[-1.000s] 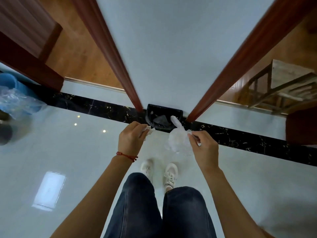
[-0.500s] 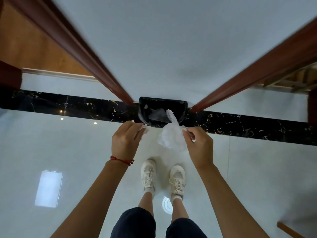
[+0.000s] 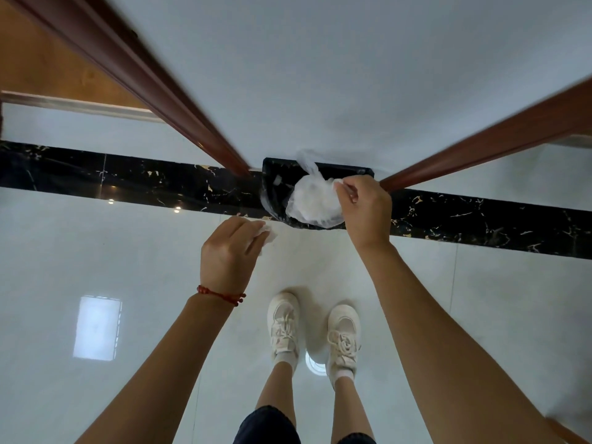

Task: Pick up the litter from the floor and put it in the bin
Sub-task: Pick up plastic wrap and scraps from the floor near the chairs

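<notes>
Both my hands hold litter. My right hand (image 3: 365, 208) pinches a crinkled, translucent white plastic bag (image 3: 315, 200), rounded and puffy, directly over the black rectangular bin (image 3: 358, 171) lined with glossy dark film, set against the pale wall. My left hand (image 3: 229, 251) clasps a soft crumpled white tissue (image 3: 267, 233) just short of the bin, above the shiny white floor tiles (image 3: 128, 251).

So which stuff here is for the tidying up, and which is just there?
For the job:
- black bin against the wall
- white plastic bag, pinched by the right hand over the bin
- white paper scrap, held in the left hand

Just there:
- white sneakers
- red string bracelet
- brown door frames
- black marble floor strip
</notes>
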{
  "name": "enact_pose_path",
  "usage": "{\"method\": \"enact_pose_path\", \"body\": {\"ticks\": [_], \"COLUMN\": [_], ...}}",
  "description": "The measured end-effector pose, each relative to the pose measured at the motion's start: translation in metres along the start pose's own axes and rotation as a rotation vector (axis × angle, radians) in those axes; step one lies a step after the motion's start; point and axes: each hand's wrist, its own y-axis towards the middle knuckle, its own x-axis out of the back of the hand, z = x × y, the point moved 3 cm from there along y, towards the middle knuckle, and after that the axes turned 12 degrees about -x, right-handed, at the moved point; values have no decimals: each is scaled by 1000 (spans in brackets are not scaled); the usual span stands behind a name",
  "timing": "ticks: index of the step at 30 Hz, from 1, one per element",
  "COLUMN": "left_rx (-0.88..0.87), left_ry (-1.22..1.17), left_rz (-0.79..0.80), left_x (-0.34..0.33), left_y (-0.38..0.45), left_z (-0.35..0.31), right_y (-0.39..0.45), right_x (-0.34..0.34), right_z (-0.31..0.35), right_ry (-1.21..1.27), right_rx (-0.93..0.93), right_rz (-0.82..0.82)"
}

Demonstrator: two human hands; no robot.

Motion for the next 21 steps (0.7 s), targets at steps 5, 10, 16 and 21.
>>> {"method": "enact_pose_path", "body": {"ticks": [5, 10, 16, 21], "left_rx": [-22, -23, -35, -24], "left_ry": [2, -31, -69, -47], "left_rz": [-24, -19, 21, 61], "left_x": [-11, -28, -68, -104], "left_y": [12, 22, 41, 61], "left_z": [0, -6, -12, -6], "right_y": [-2, -28, -61, -73], "right_x": [1, 27, 56, 67], "right_z": [-14, -23, -40, -51], "right_ry": [-104, -279, -436, -441], "right_rx": [-25, 60, 4, -36], "right_rz": [77, 121, 186, 181]}}
